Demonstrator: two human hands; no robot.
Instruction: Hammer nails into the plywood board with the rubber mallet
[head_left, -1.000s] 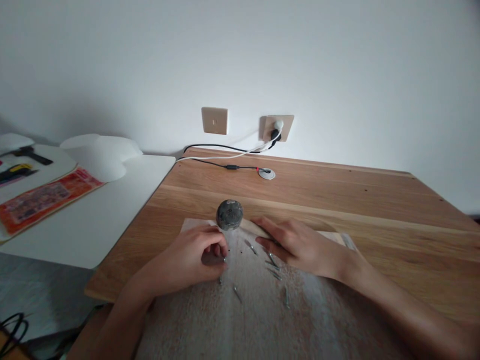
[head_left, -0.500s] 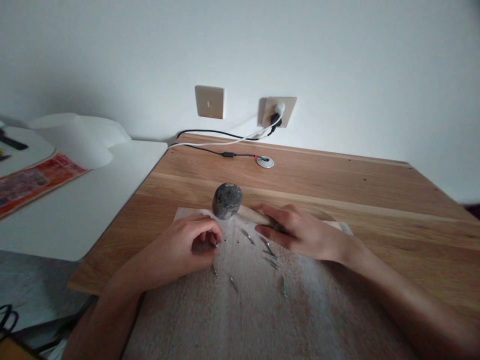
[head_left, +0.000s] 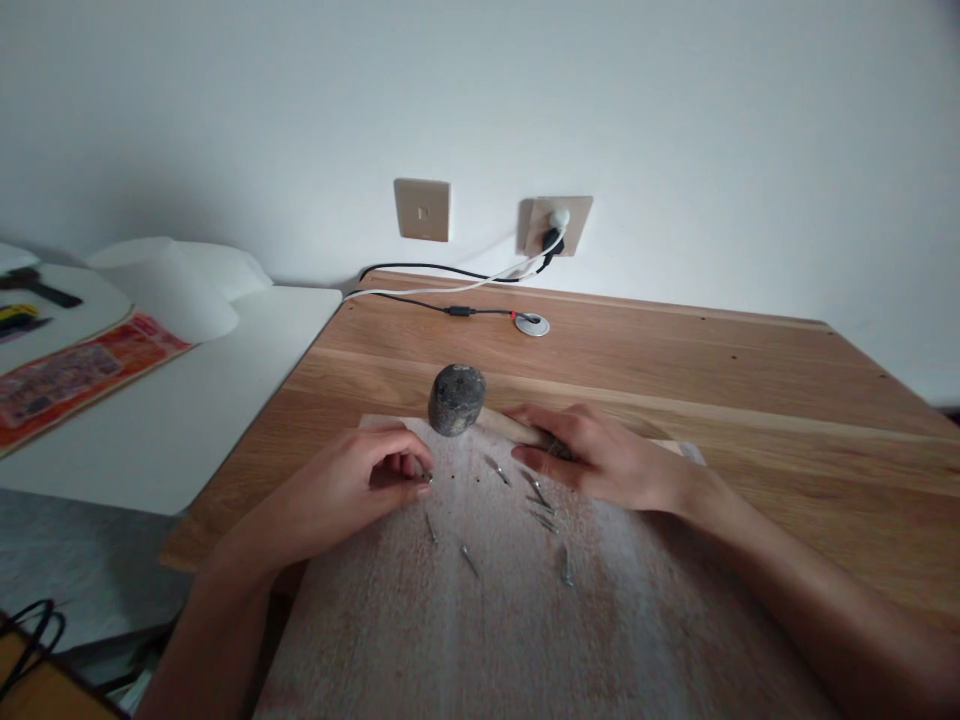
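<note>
A pale wooden board (head_left: 487,620) lies on the wooden desk (head_left: 712,380) in front of me. Several nails (head_left: 536,492) lie loose on it. My left hand (head_left: 352,490) rests on the board with thumb and fingers pinched on a small nail (head_left: 424,478) at its fingertips. My right hand (head_left: 600,460) is wrapped round the wooden handle of a hammer (head_left: 456,398), whose dark round head sits at the board's far edge, just beyond my left fingertips.
Black and white cables (head_left: 450,295) run from a wall socket (head_left: 556,226) to a grommet (head_left: 531,323) at the desk's back. A white table (head_left: 150,420) at the left holds a red printed sheet (head_left: 67,370), white shapes and tools. A light switch (head_left: 422,210) is on the wall.
My left hand has shifted slightly left and back on the board, still pinched at its fingertips. The right hand stays on the hammer handle. The camera has moved a little.
</note>
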